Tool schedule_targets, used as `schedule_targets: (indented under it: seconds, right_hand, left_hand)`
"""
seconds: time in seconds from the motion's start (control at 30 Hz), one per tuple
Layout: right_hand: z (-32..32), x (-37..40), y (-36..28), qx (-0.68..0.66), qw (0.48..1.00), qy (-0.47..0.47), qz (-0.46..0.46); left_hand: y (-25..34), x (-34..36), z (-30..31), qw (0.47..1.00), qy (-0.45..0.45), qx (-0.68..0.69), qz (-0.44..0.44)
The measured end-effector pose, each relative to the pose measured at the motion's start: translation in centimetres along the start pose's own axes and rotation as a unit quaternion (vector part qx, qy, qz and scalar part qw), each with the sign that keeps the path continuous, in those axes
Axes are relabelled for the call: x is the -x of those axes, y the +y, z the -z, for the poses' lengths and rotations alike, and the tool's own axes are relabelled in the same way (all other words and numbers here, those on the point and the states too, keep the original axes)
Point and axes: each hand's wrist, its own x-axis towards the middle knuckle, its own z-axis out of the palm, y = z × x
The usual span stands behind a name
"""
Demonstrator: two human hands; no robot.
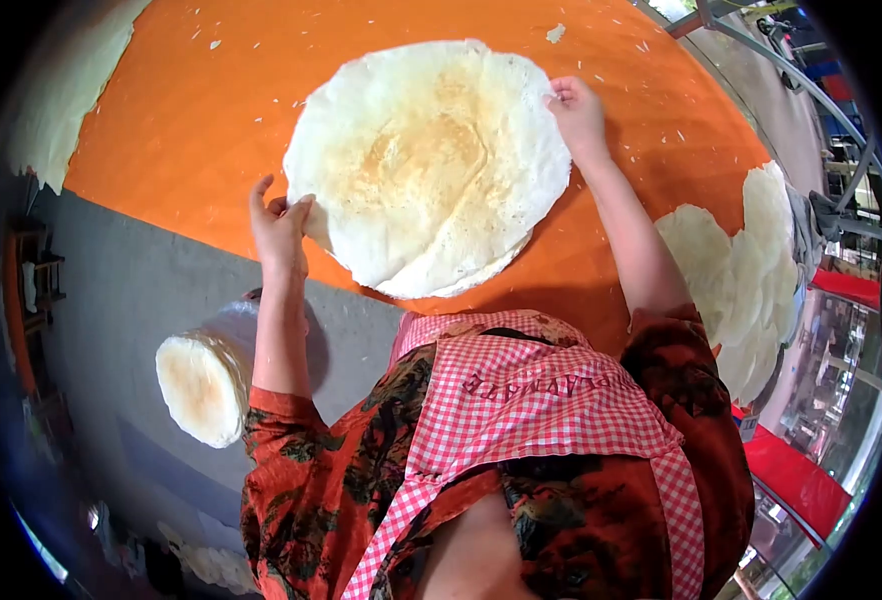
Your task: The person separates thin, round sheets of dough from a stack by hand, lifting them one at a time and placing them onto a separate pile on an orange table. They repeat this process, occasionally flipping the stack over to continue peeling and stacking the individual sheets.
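A large round flatbread (431, 160), pale with a toasted brown centre and a fold along its near side, lies over the orange tabletop in front of me. My left hand (281, 232) grips its left edge between thumb and fingers, with the index finger sticking up. On the far right side, my right hand (576, 118) pinches the rim between thumb and fingertips. The bread spans the gap between both hands.
Small white crumbs dot the orange tabletop (191, 130). Lower left, a stack of round flatbreads (201, 388) stands above the grey floor (111, 280). Overlapping pale sheets (736, 280) lie by my right elbow, and another pale sheet (71, 80) hangs at the far left.
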Motion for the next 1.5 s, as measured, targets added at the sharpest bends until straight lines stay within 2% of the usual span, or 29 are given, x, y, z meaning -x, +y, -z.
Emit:
schedule_targets:
  seconds: [0.07, 0.1, 0.2, 0.23, 0.27, 0.33, 0.37, 0.47, 0.53, 0.57, 0.6, 0.67, 0.7, 0.83, 0.97, 1.07, 1.1, 1.13, 1.2, 1.33, 1.37, 1.4, 1.43, 1.47, 1.5]
  right_hand:
    - [-1.6, -0.1, 4.5, 0.082, 0.997, -0.014, 0.009]
    - [-2.3, 0.1, 5.8, 0.086, 0.996, -0.025, -0.021]
    - [-3.0, 0.8, 7.8, 0.134, 0.991, -0.020, -0.012]
    - [-2.6, 1.0, 6.4, 0.198, 0.979, -0.036, -0.041]
    - [-2.3, 1.6, 5.0, 0.254, 0.967, 0.008, 0.025]
    - [-2.5, 2.8, 0.4, 0.357, 0.915, 0.099, 0.160]
    - [-2.5, 2.5, -1.4, 0.342, 0.912, 0.074, 0.214]
    - [-4.4, 2.0, -5.5, 0.278, 0.906, 0.007, 0.320]
    - [-6.6, 1.8, -5.6, 0.342, 0.880, -0.017, 0.330]
    - [-7.4, 1.8, -5.0, 0.373, 0.865, -0.030, 0.333]
    - [-8.3, 2.1, -3.5, 0.402, 0.859, -0.064, 0.312]
    - [-10.1, 3.1, 0.7, 0.456, 0.840, -0.133, 0.263]
    - [-10.1, 3.9, 1.7, 0.508, 0.809, -0.168, 0.244]
    - [-10.4, 3.8, 3.5, 0.450, 0.841, -0.151, 0.259]
    - [-10.0, 3.6, 1.9, 0.469, 0.831, -0.209, 0.214]
    - [-9.0, 8.9, -2.9, 0.430, 0.831, -0.225, 0.273]
    - [-8.7, 11.9, -3.7, 0.408, 0.831, -0.258, 0.275]
    - [-8.5, 14.6, -4.0, 0.388, 0.830, -0.287, 0.280]
    - [-7.9, 18.5, -0.8, 0.376, 0.825, -0.309, 0.287]
    - [-7.7, 19.5, 0.7, 0.368, 0.822, -0.301, 0.313]
    - [-7.6, 19.4, 0.6, 0.366, 0.823, -0.298, 0.317]
    - [-7.5, 19.2, 0.4, 0.363, 0.824, -0.294, 0.322]
    - [-6.5, 18.4, -1.0, 0.356, 0.813, -0.335, 0.316]
    - [-5.6, 17.1, -1.1, 0.312, 0.843, -0.296, 0.321]
    - [-4.8, 15.3, -0.7, 0.265, 0.870, -0.263, 0.323]
  left_hand:
    - [-3.0, -1.4, -0.3, 0.998, 0.009, -0.056, 0.010]
    - [-5.5, -2.1, -0.3, 0.995, 0.010, -0.098, -0.019]
    - [-6.4, -2.0, -0.5, 0.973, 0.033, -0.220, -0.068]
    - [-5.8, -1.5, -0.6, 0.958, 0.051, -0.268, -0.088]
    - [-5.0, -1.1, -0.8, 0.941, 0.068, -0.314, -0.108]
    - [-1.8, 0.9, -1.5, 0.869, 0.061, -0.410, -0.271]
    - [-0.5, 1.8, -2.2, 0.820, 0.056, -0.452, -0.348]
    - [1.4, 3.2, -5.0, 0.836, -0.165, -0.380, -0.360]
    - [0.3, 3.6, -7.0, 0.733, -0.226, -0.501, -0.400]
    - [-1.7, 4.1, -7.4, 0.706, -0.218, -0.533, -0.411]
    - [-3.9, 4.3, -7.2, 0.654, -0.226, -0.592, -0.414]
    - [-6.8, 4.7, -6.5, 0.642, -0.243, -0.603, -0.405]
    - [-6.7, 4.8, -6.5, 0.643, -0.248, -0.606, -0.397]
    - [-6.7, 4.8, -6.4, 0.651, -0.249, -0.591, -0.406]
    - [-6.8, 4.7, -6.4, 0.643, -0.244, -0.596, -0.415]
    - [-6.7, 4.7, -6.5, 0.668, -0.237, -0.595, -0.379]
    - [-6.9, 4.6, -6.5, 0.670, -0.232, -0.598, -0.374]
    - [-7.2, 4.4, -6.4, 0.683, -0.223, -0.582, -0.382]
    - [-7.9, 4.2, -6.2, 0.701, -0.219, -0.556, -0.389]
    - [-6.7, 4.6, -6.4, 0.692, -0.227, -0.571, -0.378]
    - [-6.2, 4.4, -6.1, 0.699, -0.238, -0.561, -0.375]
    - [-5.5, 4.1, -5.6, 0.737, -0.252, -0.512, -0.361]
    - [-4.9, 3.5, -5.2, 0.754, -0.206, -0.504, -0.368]
    - [-4.7, 2.8, -4.7, 0.771, -0.161, -0.495, -0.367]
    - [-4.9, 1.6, -4.0, 0.759, -0.087, -0.516, -0.388]
